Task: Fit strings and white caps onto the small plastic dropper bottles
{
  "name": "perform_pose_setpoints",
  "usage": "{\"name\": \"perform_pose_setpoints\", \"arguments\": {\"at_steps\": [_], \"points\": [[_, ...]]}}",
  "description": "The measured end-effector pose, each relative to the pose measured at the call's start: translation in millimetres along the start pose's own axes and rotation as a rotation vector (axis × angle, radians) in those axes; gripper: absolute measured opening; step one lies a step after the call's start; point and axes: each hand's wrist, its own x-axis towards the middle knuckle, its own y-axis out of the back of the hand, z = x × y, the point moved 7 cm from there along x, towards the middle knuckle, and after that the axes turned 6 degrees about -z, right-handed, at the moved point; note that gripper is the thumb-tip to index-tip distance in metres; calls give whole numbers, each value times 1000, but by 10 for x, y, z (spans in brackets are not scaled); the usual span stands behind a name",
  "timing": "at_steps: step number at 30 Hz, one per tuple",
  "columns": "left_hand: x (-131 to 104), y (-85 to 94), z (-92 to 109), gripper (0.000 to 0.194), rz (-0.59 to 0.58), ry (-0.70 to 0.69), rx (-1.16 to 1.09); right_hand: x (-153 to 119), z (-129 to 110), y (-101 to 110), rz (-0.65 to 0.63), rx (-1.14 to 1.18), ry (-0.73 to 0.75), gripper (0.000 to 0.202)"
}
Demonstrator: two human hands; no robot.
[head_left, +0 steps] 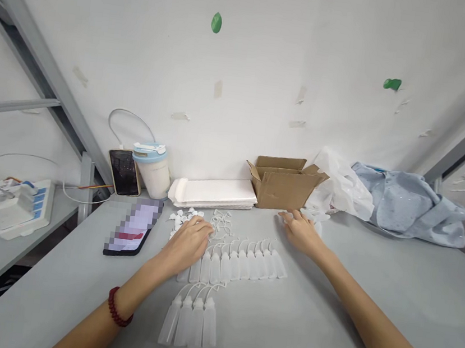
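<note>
My left hand (188,240) is over the left end of a row of small translucent bottles (246,265), beside a pile of white caps (178,219) and thin curved white pieces (222,223). Its fingers are bent and close together; whatever they hold is hidden. My right hand (299,232) is in front of the cardboard box, fingers apart, next to a few loose translucent pieces (318,225) partly hidden behind it. Nearer the front, a shorter row of bottles (189,322) with thin curved tips lies on the table.
Along the wall stand a phone (124,173), a blue-lidded cup (154,173), stacked white packets (217,193), an open cardboard box (285,190), a plastic bag (343,185) and blue cloth (410,204). Another phone (135,227) lies at left, with a power strip (37,209) beyond.
</note>
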Motion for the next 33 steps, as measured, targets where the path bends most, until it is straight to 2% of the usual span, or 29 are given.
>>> {"name": "perform_pose_setpoints", "arguments": {"at_steps": [7,13,18,22,25,29,33], "points": [[-32,148,-15,30,145,58,-81,17,-19,4,-5,98,42,36],[-41,179,-77,21,207,146,-148,2,-88,28,52,189,126,37],[-51,213,-51,16,219,201,-187,-62,-217,160,178,290,239,40],[-72,202,-66,13,202,330,-335,-171,-357,329,304,355,309,43],[-83,170,-74,11,198,402,-442,-259,-411,451,418,413,328,37],[-71,133,-29,12,181,381,-579,-357,-454,567,568,522,405,21],[-56,155,38,10,202,319,-691,-404,-533,572,578,556,447,14]]}}
